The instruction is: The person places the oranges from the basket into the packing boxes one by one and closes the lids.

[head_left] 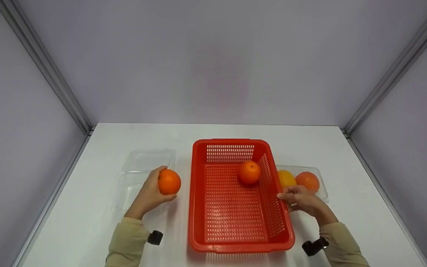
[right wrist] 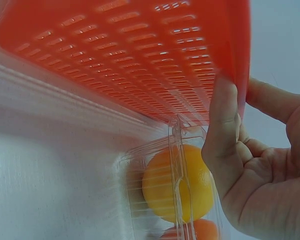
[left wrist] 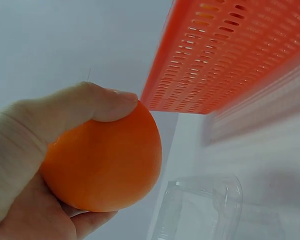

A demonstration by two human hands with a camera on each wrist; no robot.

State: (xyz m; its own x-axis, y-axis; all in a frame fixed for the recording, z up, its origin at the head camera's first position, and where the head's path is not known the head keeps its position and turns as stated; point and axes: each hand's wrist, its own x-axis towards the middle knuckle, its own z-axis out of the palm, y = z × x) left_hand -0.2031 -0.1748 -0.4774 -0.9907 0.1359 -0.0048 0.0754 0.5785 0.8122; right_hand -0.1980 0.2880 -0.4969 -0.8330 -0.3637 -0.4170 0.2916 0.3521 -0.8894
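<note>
Left of the red basket, my left hand grips an orange, held above the table. The left wrist view shows the thumb over the orange's top and fingers beneath it. On the basket's right side, my right hand pinches the rim between thumb and fingers, as the right wrist view also shows. Another orange lies inside the basket, against its right wall toward the back.
A clear plastic clamshell container lies behind my left hand. To the basket's right, a second clear container holds a yellow fruit and an orange-red fruit. Walls enclose the white table at the back and sides.
</note>
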